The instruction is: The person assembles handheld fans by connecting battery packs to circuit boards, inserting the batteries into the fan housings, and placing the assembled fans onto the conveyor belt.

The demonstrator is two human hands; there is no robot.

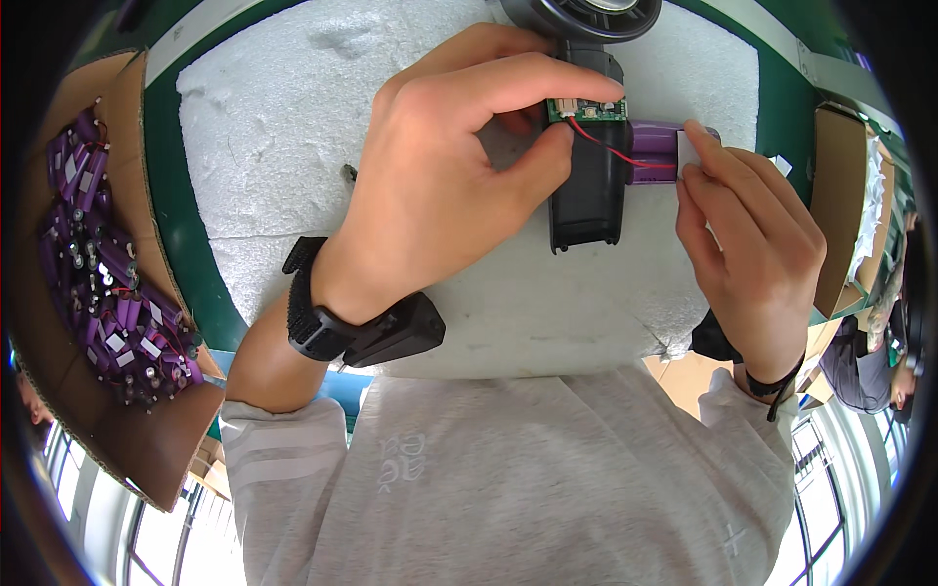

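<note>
Toward the far edge of a white foam sheet, on the green desk, a black housing lies with its round, ringed head at the far end and its narrow body reaching nearer. A small green circuit board shows across the middle of that body.

The left hand comes over from the left. Its index finger stretches across the board to the right end, while the thumb tip sits at the board's left part, just nearer than a small white plug; the board lies between the two. Its other fingers are largely hidden, and whether they grip the housing I cannot tell.

Right of the housing lies a purple battery pack, its left end against or partly under the housing's edge; which of these cannot be made out. The right hand has thumb and fingertips pinching the pack's right end, over a white patch. A thin red wire crosses from the plug over the housing to the pack.

At the left, a cardboard box holds many purple battery packs; at the right, another carton contains white paper.
</note>
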